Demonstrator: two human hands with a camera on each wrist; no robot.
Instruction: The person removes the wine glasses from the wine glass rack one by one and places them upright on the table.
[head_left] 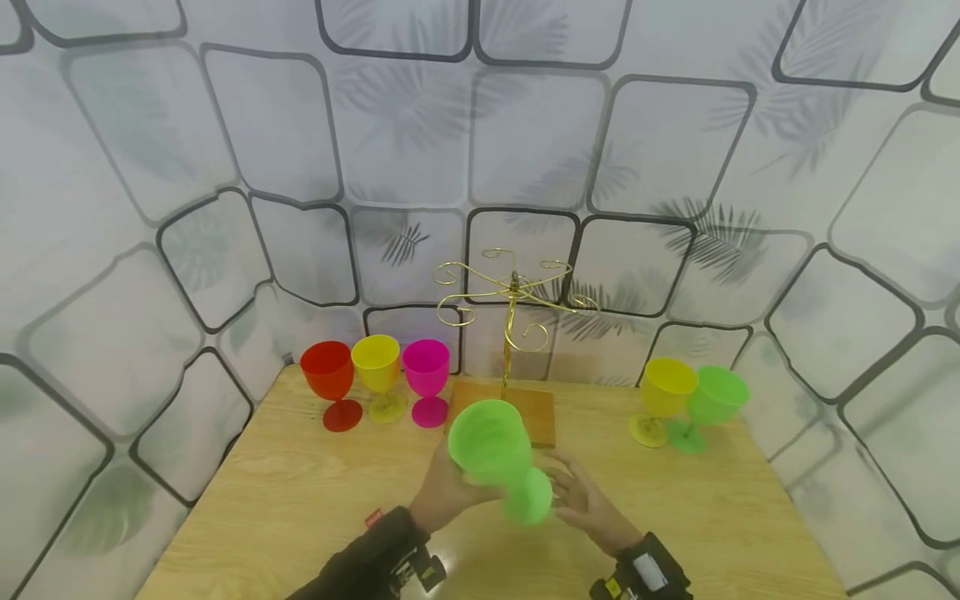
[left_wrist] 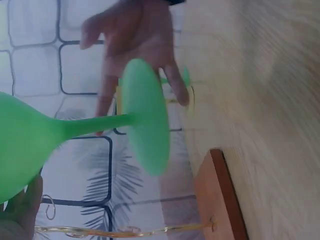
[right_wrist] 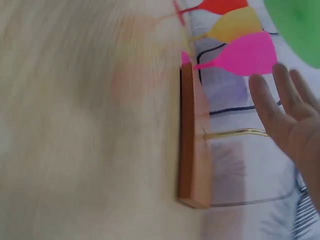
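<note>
My left hand (head_left: 441, 493) grips a light green plastic goblet (head_left: 487, 446) by its bowl, above the near middle of the table. The goblet is tilted, with its mouth toward the back and its round foot toward me at the right. In the left wrist view the goblet's stem and foot (left_wrist: 147, 120) lie sideways, and part of the left fingers (left_wrist: 25, 210) shows under the bowl. Just right of the foot is my right hand (head_left: 588, 507), fingers spread and relaxed; in the right wrist view the hand (right_wrist: 300, 130) has nothing in its grasp.
Behind the hands stands a gold wire rack (head_left: 514, 292) with curled arms on a wooden base (head_left: 538, 417). Red (head_left: 330, 371), yellow (head_left: 377, 364) and magenta (head_left: 427, 368) goblets stand at left; yellow (head_left: 667, 387) and green (head_left: 716, 396) ones at right. A patterned curtain (head_left: 532, 150) surrounds the table.
</note>
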